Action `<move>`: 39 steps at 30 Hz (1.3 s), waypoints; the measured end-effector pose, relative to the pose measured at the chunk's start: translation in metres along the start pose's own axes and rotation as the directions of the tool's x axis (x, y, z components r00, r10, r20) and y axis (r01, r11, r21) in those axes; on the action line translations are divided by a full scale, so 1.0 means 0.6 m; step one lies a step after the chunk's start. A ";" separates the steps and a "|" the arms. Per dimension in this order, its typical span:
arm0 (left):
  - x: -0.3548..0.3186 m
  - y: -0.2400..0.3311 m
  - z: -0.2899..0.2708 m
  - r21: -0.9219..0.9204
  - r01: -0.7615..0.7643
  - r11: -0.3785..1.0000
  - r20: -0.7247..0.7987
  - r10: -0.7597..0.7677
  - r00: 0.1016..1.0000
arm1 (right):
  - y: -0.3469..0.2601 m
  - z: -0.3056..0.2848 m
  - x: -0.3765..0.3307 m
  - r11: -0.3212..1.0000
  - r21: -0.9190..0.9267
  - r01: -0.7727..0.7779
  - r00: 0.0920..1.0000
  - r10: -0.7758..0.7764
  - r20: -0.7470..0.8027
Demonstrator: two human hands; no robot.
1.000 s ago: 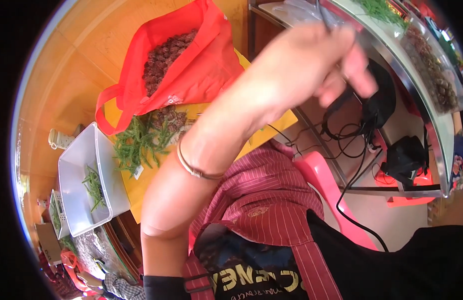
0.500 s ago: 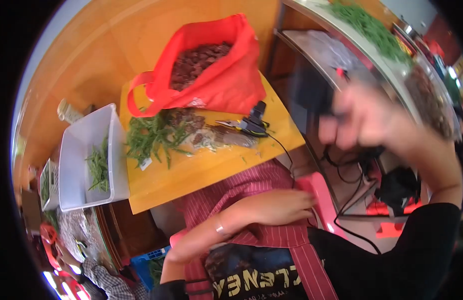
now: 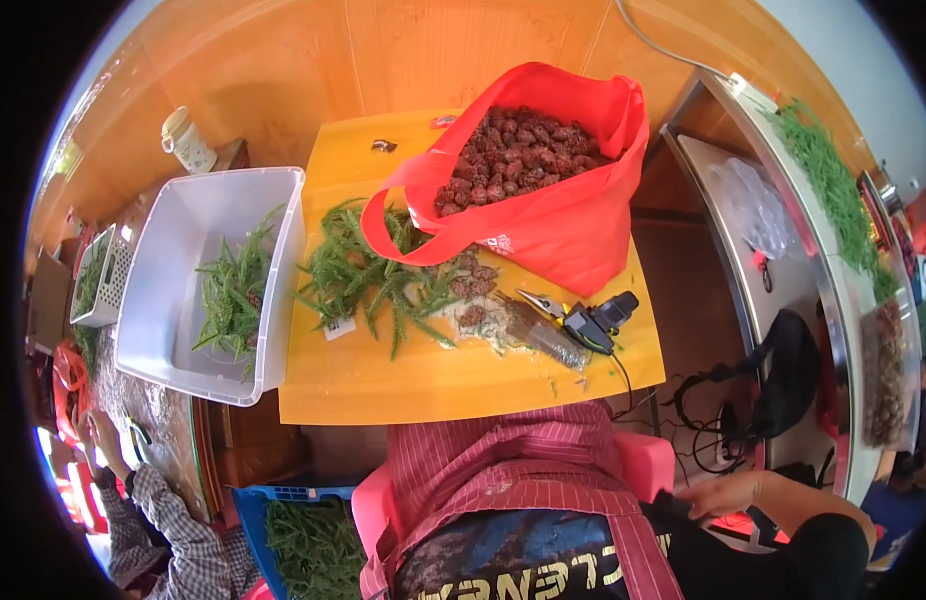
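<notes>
My right hand (image 3: 721, 496) is low at the right, beside the pink chair, with its fingers curled against a dark piece (image 3: 673, 506) whose kind I cannot make out. My left hand is out of view. In front of me on the yellow table (image 3: 383, 398) stands a red cloth bag (image 3: 573, 235) full of small brown pine cones (image 3: 523, 150). Green artificial sprigs (image 3: 358, 270) lie left of it. Pliers (image 3: 543, 303), a black tool with a cord (image 3: 598, 322) and a clear packet of thin brown stems (image 3: 548, 335) lie near the front right corner.
A clear plastic bin (image 3: 153, 330) holding sprigs stands left of the table; a blue crate (image 3: 253, 520) of greenery is below. Another person's hands (image 3: 105, 440) are at far left. A metal shelf (image 3: 753, 250) and hanging black bag (image 3: 788, 370) are at the right.
My right hand has dropped from above the table's right side to low beside the chair. My left hand, earlier across my lap, has gone out of view. The view has shifted.
</notes>
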State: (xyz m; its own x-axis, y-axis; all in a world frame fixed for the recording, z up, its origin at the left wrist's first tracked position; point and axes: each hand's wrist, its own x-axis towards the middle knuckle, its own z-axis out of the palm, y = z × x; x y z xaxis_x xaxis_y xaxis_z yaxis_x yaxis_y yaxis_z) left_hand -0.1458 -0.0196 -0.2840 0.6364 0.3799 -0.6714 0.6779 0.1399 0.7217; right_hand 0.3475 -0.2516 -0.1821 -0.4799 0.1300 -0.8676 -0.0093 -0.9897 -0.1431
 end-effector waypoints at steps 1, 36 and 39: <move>-0.001 -0.011 -0.006 0.014 0.009 1.000 0.025 -0.009 1.000 | 0.003 -0.006 0.010 0.989 0.078 0.124 0.991 -0.120 -0.058; -0.109 -0.032 -0.173 0.373 0.063 0.925 0.480 -0.251 0.841 | -0.032 -0.004 0.081 0.751 -0.646 -0.136 0.991 0.108 -0.082; -0.124 0.006 -0.180 0.416 0.074 0.906 0.507 -0.299 0.809 | -0.052 0.004 0.083 0.739 -0.661 -0.130 0.991 0.125 -0.056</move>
State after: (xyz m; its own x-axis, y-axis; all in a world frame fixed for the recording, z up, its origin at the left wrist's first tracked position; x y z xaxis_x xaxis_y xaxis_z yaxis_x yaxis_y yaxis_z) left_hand -0.2306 0.0514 -0.2132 0.4986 -0.1982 -0.8439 0.8146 -0.2259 0.5343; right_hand 0.3217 -0.2144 -0.2196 -0.4277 0.0086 -0.9039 0.6355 -0.7082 -0.3074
